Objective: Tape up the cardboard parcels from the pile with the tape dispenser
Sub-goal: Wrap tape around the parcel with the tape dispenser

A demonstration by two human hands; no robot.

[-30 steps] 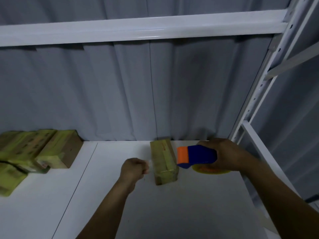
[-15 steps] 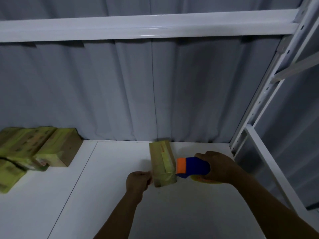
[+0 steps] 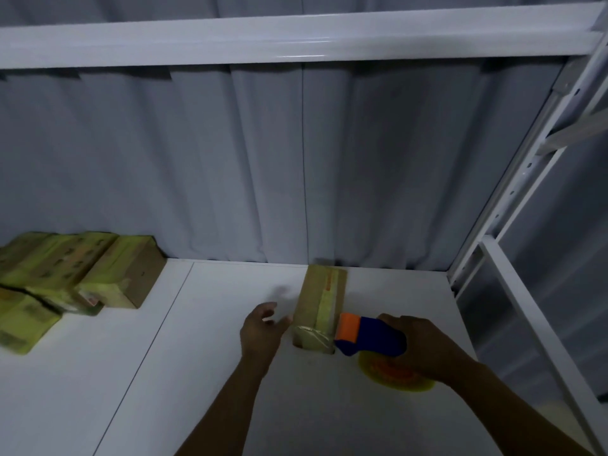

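Cardboard parcels, wrapped yellow-green, sit in a pile (image 3: 75,278) at the back left of the shelf (image 3: 197,390). My left hand (image 3: 261,330) hovers open, fingers spread, just beside the near left corner of the single parcel (image 3: 320,304) mid-shelf; I can't tell if it touches. The tape dispenser (image 3: 371,335), orange head at the parcel's near right edge, is gripped in my right hand (image 3: 424,347). I'd steady the parcel with the left hand, then draw the tape flat across its end.
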